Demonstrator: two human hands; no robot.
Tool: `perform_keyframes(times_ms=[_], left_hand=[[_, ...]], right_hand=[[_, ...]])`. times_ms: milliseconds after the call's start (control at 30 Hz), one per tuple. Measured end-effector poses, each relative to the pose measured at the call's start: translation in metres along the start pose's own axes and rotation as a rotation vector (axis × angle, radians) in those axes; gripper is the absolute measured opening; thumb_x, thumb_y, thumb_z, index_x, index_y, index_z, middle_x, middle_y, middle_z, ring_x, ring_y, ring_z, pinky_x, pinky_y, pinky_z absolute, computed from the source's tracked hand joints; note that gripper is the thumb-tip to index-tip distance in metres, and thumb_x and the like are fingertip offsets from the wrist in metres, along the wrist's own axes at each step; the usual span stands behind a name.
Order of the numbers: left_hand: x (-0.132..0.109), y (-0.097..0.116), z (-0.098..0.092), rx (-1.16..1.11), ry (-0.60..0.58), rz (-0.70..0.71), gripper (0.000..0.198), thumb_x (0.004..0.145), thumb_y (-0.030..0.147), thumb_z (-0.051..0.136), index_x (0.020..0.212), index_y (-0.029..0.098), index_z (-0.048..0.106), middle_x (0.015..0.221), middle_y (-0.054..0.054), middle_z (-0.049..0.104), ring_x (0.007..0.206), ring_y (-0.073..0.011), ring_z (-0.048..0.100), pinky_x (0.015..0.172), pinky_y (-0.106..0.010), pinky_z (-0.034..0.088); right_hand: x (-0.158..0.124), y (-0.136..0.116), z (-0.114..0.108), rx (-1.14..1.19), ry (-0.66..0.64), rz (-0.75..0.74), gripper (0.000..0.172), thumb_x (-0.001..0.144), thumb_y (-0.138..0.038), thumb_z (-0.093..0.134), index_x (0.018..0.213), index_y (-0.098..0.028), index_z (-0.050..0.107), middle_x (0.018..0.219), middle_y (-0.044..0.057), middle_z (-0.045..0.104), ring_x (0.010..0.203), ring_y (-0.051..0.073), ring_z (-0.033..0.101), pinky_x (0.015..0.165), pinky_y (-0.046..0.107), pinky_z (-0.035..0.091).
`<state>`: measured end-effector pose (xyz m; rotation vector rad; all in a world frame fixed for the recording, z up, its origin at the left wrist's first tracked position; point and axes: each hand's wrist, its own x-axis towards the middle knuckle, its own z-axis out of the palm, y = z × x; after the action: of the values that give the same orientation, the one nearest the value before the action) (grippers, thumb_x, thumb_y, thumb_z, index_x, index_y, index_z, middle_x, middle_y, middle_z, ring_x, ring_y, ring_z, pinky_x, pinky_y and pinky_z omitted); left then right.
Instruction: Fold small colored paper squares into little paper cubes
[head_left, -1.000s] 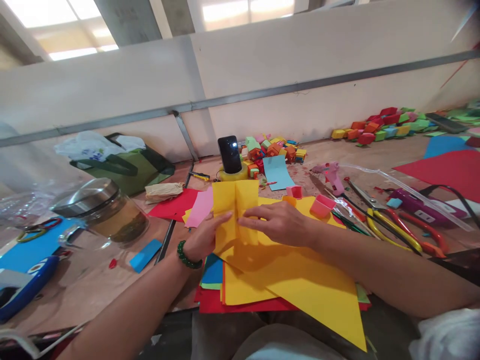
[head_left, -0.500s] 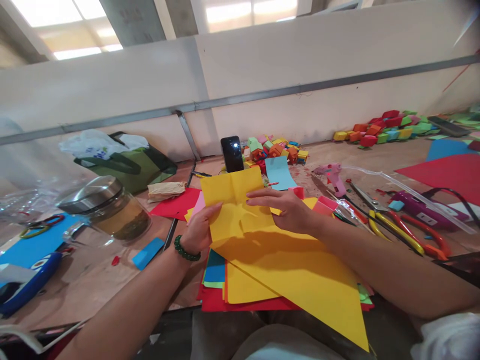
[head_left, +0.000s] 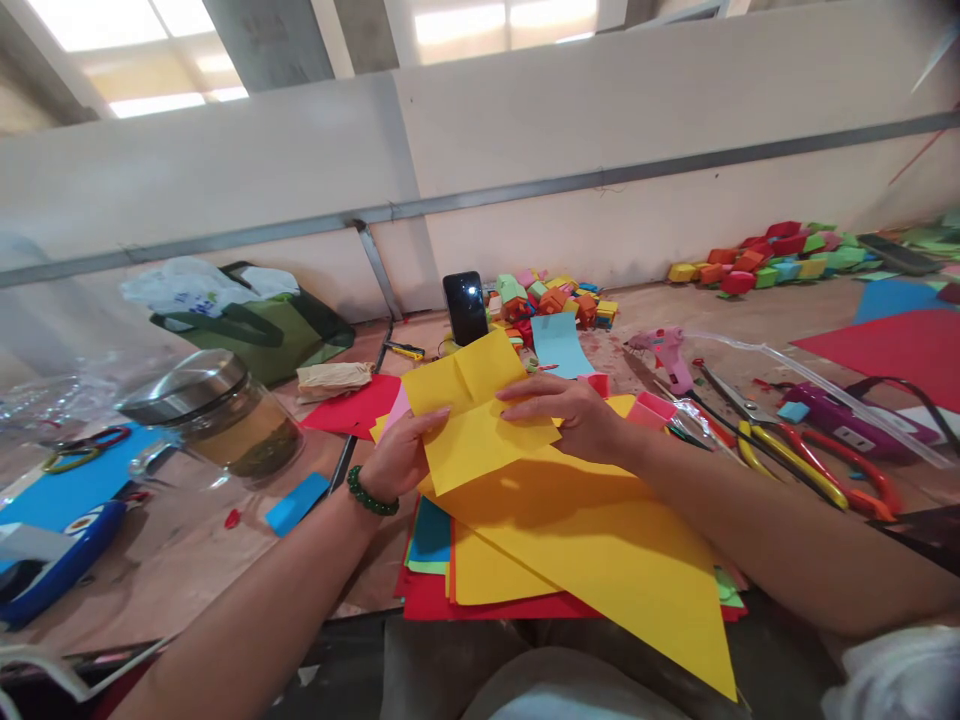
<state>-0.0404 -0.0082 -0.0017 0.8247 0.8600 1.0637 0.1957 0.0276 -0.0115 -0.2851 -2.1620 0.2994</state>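
Between my two hands is a creased yellow sheet of paper (head_left: pixel 480 435), held up and bent across the middle. My left hand (head_left: pixel 401 455), with a green bead bracelet at the wrist, pinches its left edge, the thumb lying on the front. On the right side, my right hand (head_left: pixel 581 415) grips the sheet, its fingers lying over the front and the thumb hidden. Below lies a larger yellow sheet (head_left: pixel 600 540) on top of a stack of coloured paper (head_left: pixel 431 535) at the table's front edge.
A phone (head_left: pixel 465 308) stands upright behind the sheet, beside piled paper cubes (head_left: pixel 555 300). At left are a glass teapot (head_left: pixel 225 420) and a green bag (head_left: pixel 262 335). A pink glue gun (head_left: pixel 664 352) and large scissors (head_left: pixel 780 455) lie at right.
The yellow sheet's lower part has tilted up and now shows its face more flatly, with a clearer crease across it. Both hands have stayed nearly in place.
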Motion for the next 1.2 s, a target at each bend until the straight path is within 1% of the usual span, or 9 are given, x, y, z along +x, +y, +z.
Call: perform_keyframes(times_ms=[167, 267, 367, 467, 533, 633, 800, 933, 1200], left_hand=[[-0.003, -0.001, 0.002, 0.067, -0.079, 0.015, 0.042, 0.076, 0.017, 0.068, 0.117, 0.013, 0.063, 0.113, -0.011, 0.071, 0.099, -0.0278, 0.069, 0.081, -0.033, 0.056], [-0.004, -0.002, -0.001, 0.131, -0.206, 0.004, 0.037, 0.078, 0.028, 0.070, 0.112, 0.014, 0.066, 0.112, -0.014, 0.071, 0.090, -0.0273, 0.071, 0.071, -0.029, 0.055], [-0.003, -0.001, -0.003, 0.135, -0.332, 0.013, 0.040, 0.079, 0.041, 0.069, 0.111, 0.016, 0.068, 0.114, -0.015, 0.070, 0.094, -0.0287, 0.071, 0.075, -0.031, 0.054], [-0.004, -0.001, -0.004, 0.087, -0.376, 0.063, 0.057, 0.078, 0.061, 0.061, 0.115, 0.019, 0.067, 0.117, -0.014, 0.069, 0.102, -0.0327, 0.067, 0.081, -0.037, 0.053], [-0.005, -0.001, -0.003, 0.088, -0.349, 0.124, 0.064, 0.074, 0.067, 0.060, 0.116, 0.019, 0.067, 0.118, -0.013, 0.069, 0.107, -0.0345, 0.065, 0.084, -0.038, 0.052], [-0.004, -0.004, 0.000, 0.195, -0.205, 0.163, 0.051, 0.068, 0.048, 0.077, 0.109, 0.019, 0.069, 0.115, -0.010, 0.071, 0.103, -0.0312, 0.067, 0.081, -0.034, 0.052], [-0.001, -0.009, 0.006, 0.284, 0.044, 0.142, 0.039, 0.059, 0.036, 0.085, 0.090, 0.016, 0.073, 0.087, -0.008, 0.077, 0.079, -0.0231, 0.073, 0.067, -0.026, 0.051], [-0.001, -0.011, 0.010, 0.316, 0.044, 0.185, 0.040, 0.058, 0.038, 0.084, 0.090, 0.016, 0.074, 0.083, -0.008, 0.077, 0.077, -0.0226, 0.073, 0.067, -0.027, 0.052], [-0.005, -0.007, 0.017, 0.235, 0.082, 0.136, 0.039, 0.049, 0.035, 0.088, 0.079, 0.015, 0.073, 0.076, -0.005, 0.075, 0.067, -0.0170, 0.070, 0.059, -0.022, 0.051]], right_hand=[[0.001, -0.003, 0.002, 0.067, 0.152, 0.202, 0.029, 0.079, -0.041, 0.071, 0.101, -0.023, 0.070, 0.118, 0.013, 0.061, 0.115, 0.024, 0.057, 0.098, 0.041, 0.048], [0.003, -0.005, 0.006, 0.180, 0.280, 0.389, 0.024, 0.078, -0.045, 0.071, 0.083, -0.022, 0.068, 0.120, 0.012, 0.058, 0.119, 0.025, 0.054, 0.091, 0.039, 0.052], [0.005, -0.003, 0.013, 0.329, 0.366, 0.506, 0.026, 0.074, -0.042, 0.074, 0.071, -0.019, 0.060, 0.114, 0.011, 0.058, 0.112, 0.024, 0.057, 0.085, 0.035, 0.053], [0.006, -0.002, 0.017, 0.438, 0.432, 0.586, 0.029, 0.067, -0.036, 0.077, 0.077, -0.019, 0.055, 0.113, 0.008, 0.058, 0.094, 0.019, 0.063, 0.081, 0.034, 0.054], [0.007, -0.003, 0.018, 0.521, 0.444, 0.653, 0.037, 0.065, -0.033, 0.077, 0.092, -0.022, 0.053, 0.106, 0.004, 0.061, 0.085, 0.017, 0.065, 0.075, 0.032, 0.056], [0.009, -0.008, 0.018, 0.581, 0.449, 0.714, 0.055, 0.064, -0.030, 0.077, 0.111, -0.024, 0.047, 0.096, 0.002, 0.065, 0.083, 0.017, 0.067, 0.073, 0.030, 0.057], [0.014, -0.017, 0.018, 0.677, 0.415, 0.766, 0.065, 0.057, -0.030, 0.081, 0.113, -0.024, 0.050, 0.101, 0.003, 0.068, 0.084, 0.019, 0.068, 0.073, 0.031, 0.057], [0.014, -0.016, 0.020, 0.736, 0.272, 0.920, 0.050, 0.050, -0.029, 0.084, 0.092, -0.018, 0.058, 0.078, 0.001, 0.069, 0.068, 0.017, 0.066, 0.061, 0.028, 0.053], [0.019, -0.022, 0.020, 0.736, 0.378, 0.942, 0.051, 0.046, -0.031, 0.085, 0.087, -0.017, 0.059, 0.070, -0.001, 0.067, 0.055, 0.012, 0.060, 0.056, 0.028, 0.051]])
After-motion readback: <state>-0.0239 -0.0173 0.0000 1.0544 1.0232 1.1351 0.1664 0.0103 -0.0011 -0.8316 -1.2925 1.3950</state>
